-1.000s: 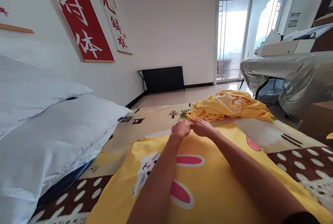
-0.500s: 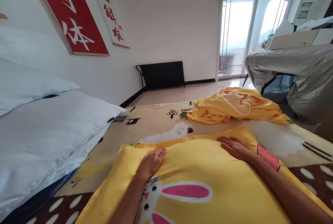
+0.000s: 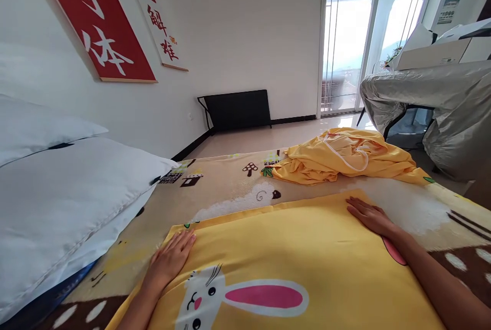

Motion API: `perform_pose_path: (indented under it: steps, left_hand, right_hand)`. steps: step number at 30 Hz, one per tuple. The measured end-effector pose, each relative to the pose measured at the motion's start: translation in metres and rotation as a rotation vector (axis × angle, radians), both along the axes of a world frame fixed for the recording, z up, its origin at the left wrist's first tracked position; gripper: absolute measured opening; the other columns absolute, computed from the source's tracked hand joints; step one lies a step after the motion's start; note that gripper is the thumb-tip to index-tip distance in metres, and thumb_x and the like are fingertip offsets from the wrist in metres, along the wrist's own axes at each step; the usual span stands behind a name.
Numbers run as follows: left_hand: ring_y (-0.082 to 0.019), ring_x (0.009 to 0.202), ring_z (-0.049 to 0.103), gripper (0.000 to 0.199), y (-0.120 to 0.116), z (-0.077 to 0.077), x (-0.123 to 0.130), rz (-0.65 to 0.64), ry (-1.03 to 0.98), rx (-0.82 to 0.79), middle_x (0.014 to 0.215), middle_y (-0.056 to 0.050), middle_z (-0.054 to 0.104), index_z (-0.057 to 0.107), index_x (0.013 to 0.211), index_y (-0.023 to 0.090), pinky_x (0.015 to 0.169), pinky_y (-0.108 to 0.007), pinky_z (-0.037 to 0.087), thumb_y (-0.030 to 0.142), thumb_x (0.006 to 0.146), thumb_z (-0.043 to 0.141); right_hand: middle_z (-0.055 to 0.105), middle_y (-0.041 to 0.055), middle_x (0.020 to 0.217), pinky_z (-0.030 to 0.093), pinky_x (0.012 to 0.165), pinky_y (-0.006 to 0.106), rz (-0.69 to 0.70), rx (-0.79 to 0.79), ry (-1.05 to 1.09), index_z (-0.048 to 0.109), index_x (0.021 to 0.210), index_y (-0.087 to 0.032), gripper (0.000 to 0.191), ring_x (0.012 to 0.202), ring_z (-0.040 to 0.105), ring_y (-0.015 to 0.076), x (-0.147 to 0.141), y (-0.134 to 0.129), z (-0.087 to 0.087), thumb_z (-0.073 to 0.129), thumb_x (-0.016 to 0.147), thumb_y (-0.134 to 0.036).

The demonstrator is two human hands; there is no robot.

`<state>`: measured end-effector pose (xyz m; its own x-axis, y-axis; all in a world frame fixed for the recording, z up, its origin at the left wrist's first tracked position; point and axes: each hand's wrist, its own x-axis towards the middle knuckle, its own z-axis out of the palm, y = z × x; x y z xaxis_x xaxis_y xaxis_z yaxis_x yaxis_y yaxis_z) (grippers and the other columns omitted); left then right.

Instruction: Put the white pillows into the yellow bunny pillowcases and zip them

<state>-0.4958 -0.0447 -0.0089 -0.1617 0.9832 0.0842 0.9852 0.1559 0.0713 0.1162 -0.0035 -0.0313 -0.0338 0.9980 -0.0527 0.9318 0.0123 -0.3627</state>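
A yellow pillowcase-like cloth (image 3: 307,248) with a printed white rabbit lies spread over the bed in front of me. Flat on its left side, near the far left corner, rests my left hand (image 3: 172,258), fingers stretched out. My right hand (image 3: 370,216) lies open by the far right corner, fingertips close to the edge. Neither hand grips the fabric. The cloth looks mostly smooth, and its near edge is outside the view. Part of a pink print shows beside my right forearm.
A crumpled yellow cloth (image 3: 341,156) with white cord lies at the bed's far side. White pillows (image 3: 84,181) are stacked at left on the patterned blanket (image 3: 226,176). Beyond are a folded black panel (image 3: 238,110), a silver-covered table (image 3: 460,84) with a box, and a glass door (image 3: 349,38).
My hands have slid apart across the yellow cloth: the left toward its left edge, the right toward its far right corner. The cloth looks flatter, and more of the rabbit's face shows.
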Motion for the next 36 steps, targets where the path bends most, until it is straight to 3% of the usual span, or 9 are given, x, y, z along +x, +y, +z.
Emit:
perform_pose_path:
  steps: [4, 12, 19, 23, 25, 27, 30, 33, 36]
  left_hand:
    - [-0.027, 0.140, 0.028, 0.062, -0.009, -0.005, -0.030, 0.150, -0.034, -0.060, 0.150, -0.006, 0.033, 0.038, 0.143, 0.018, 0.112, -0.055, 0.023, 0.045, 0.093, 0.014]
    - [-0.022, 0.143, 0.018, 0.061, -0.007, -0.017, -0.057, 0.204, -0.008, -0.112, 0.154, -0.006, 0.024, 0.029, 0.147, 0.017, 0.114, -0.052, 0.020, 0.040, 0.092, 0.017]
    - [-0.026, 0.140, 0.028, 0.054, -0.019, 0.002, -0.036, 0.193, -0.003, -0.058, 0.148, -0.009, 0.036, 0.044, 0.139, 0.017, 0.110, -0.057, 0.026, 0.033, 0.092, 0.023]
    - [-0.029, 0.135, 0.038, 0.050, -0.023, 0.026, -0.023, 0.212, 0.055, 0.110, 0.144, -0.011, 0.043, 0.052, 0.133, 0.017, 0.107, -0.057, 0.032, 0.029, 0.092, 0.026]
    - [-0.027, 0.133, 0.041, 0.050, -0.030, 0.046, -0.004, 0.137, 0.040, 0.173, 0.144, -0.010, 0.043, 0.054, 0.131, 0.016, 0.109, -0.051, 0.034, 0.023, 0.089, 0.028]
    - [-0.023, 0.135, 0.039, 0.050, -0.044, 0.068, 0.028, -0.071, -0.035, 0.195, 0.145, -0.005, 0.042, 0.050, 0.135, 0.018, 0.111, -0.043, 0.033, 0.025, 0.090, 0.029]
    - [-0.020, 0.139, 0.029, 0.053, -0.069, 0.087, 0.090, -0.483, -0.136, 0.169, 0.151, 0.003, 0.031, 0.028, 0.146, 0.029, 0.114, -0.039, 0.028, 0.038, 0.094, 0.031]
    - [-0.018, 0.140, 0.027, 0.053, -0.081, 0.081, 0.138, -0.673, -0.121, 0.064, 0.152, 0.005, 0.026, 0.020, 0.147, 0.035, 0.113, -0.042, 0.026, 0.042, 0.096, 0.031]
    - [-0.018, 0.140, 0.027, 0.050, -0.076, 0.064, 0.151, -0.634, -0.074, 0.049, 0.151, 0.004, 0.027, 0.024, 0.146, 0.035, 0.112, -0.045, 0.027, 0.040, 0.097, 0.028]
  right_hand:
    - [0.028, 0.0023, 0.152, 0.019, 0.114, 0.048, -0.046, -0.008, 0.012, 0.036, 0.144, -0.022, 0.070, 0.141, 0.023, 0.0214, 0.003, 0.002, -0.006, 0.017, 0.090, -0.062]
    - [0.024, -0.0007, 0.153, 0.018, 0.114, 0.046, -0.108, -0.032, 0.023, 0.032, 0.146, -0.024, 0.072, 0.142, 0.021, 0.0209, 0.013, 0.011, -0.020, 0.018, 0.087, -0.061]
    - [0.024, 0.0015, 0.152, 0.017, 0.116, 0.043, 0.006, -0.001, 0.057, 0.032, 0.146, -0.018, 0.074, 0.143, 0.018, 0.0181, 0.020, 0.006, -0.016, 0.016, 0.085, -0.056]
    - [0.030, 0.0043, 0.150, 0.024, 0.113, 0.044, 0.017, 0.025, -0.021, 0.040, 0.141, -0.017, 0.069, 0.141, 0.024, 0.0187, 0.028, 0.009, -0.012, 0.017, 0.085, -0.050]
    - [0.031, 0.0084, 0.149, 0.026, 0.111, 0.048, -0.032, 0.090, -0.104, 0.050, 0.134, -0.016, 0.065, 0.139, 0.027, 0.0228, 0.024, 0.006, 0.004, 0.022, 0.085, -0.049]
    - [0.028, 0.0104, 0.150, 0.025, 0.111, 0.051, -0.013, 0.172, -0.126, 0.052, 0.133, -0.018, 0.062, 0.139, 0.027, 0.0269, 0.009, -0.008, 0.031, 0.029, 0.086, -0.051]
    - [0.019, 0.0009, 0.154, 0.017, 0.115, 0.048, 0.281, 0.169, 0.051, 0.033, 0.146, -0.031, 0.062, 0.142, 0.016, 0.0247, -0.033, -0.043, 0.075, 0.033, 0.090, -0.057]
    - [0.014, -0.0058, 0.155, 0.008, 0.117, 0.045, 0.536, -0.029, 0.233, 0.019, 0.148, -0.038, 0.059, 0.144, 0.008, 0.0219, -0.075, -0.069, 0.092, 0.029, 0.093, -0.058]
    - [0.016, -0.0034, 0.154, 0.005, 0.118, 0.047, 0.544, -0.125, 0.270, 0.021, 0.148, -0.033, 0.061, 0.144, 0.009, 0.0229, -0.091, -0.069, 0.078, 0.024, 0.094, -0.060]
